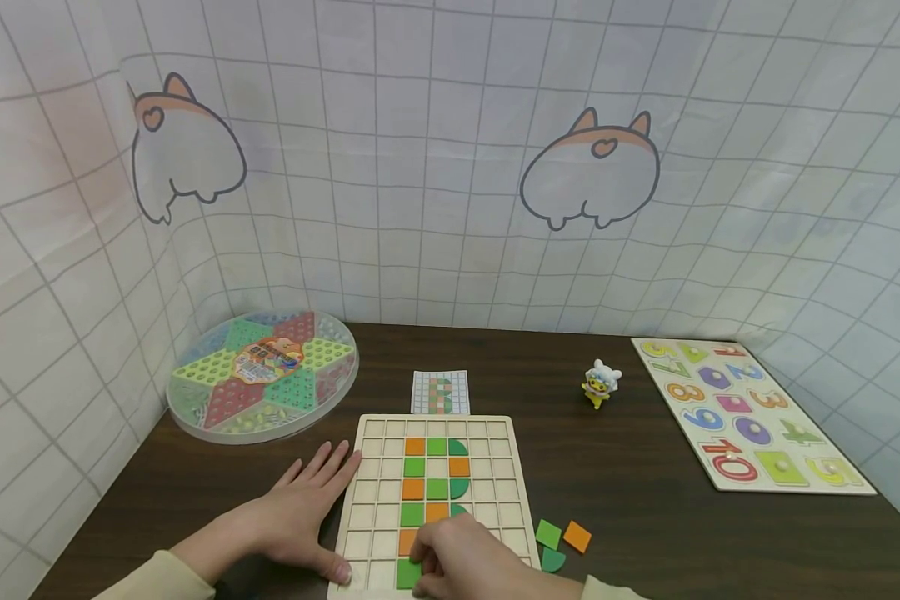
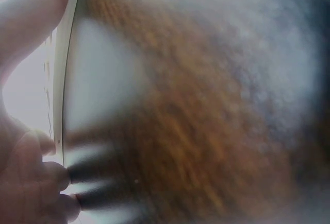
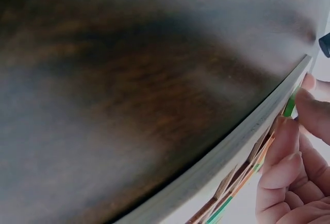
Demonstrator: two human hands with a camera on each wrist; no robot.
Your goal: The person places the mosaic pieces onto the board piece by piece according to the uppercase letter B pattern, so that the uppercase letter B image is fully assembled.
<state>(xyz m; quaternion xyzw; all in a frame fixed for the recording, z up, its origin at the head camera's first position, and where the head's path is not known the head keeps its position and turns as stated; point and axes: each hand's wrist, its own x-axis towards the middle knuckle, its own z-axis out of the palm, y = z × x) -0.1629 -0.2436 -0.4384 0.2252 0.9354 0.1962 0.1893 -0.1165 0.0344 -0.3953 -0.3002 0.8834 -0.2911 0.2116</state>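
A pale wooden grid board [image 1: 504, 492] lies on the dark table, with orange and green square tiles and dark green rounded tiles set in its cells. My left hand [image 1: 300, 510] rests spread along the board's left edge, its thumb over the lower left corner. At the bottom of the board, my right hand [image 1: 474, 557] pinches a green square tile [image 1: 407, 573] beside an orange tile. The right wrist view shows fingers and thumb at that green tile [image 3: 290, 105], low at the board. The right hand covers part of the lower cells.
Loose green [image 1: 548, 534], orange [image 1: 577, 537] and dark green rounded [image 1: 552, 559] tiles lie right of the board. A pattern card [image 1: 420, 387] sits behind it. Farther out are a round Chinese checkers set [image 1: 217, 375], a small figurine [image 1: 602, 383] and a number puzzle board [image 1: 693, 375].
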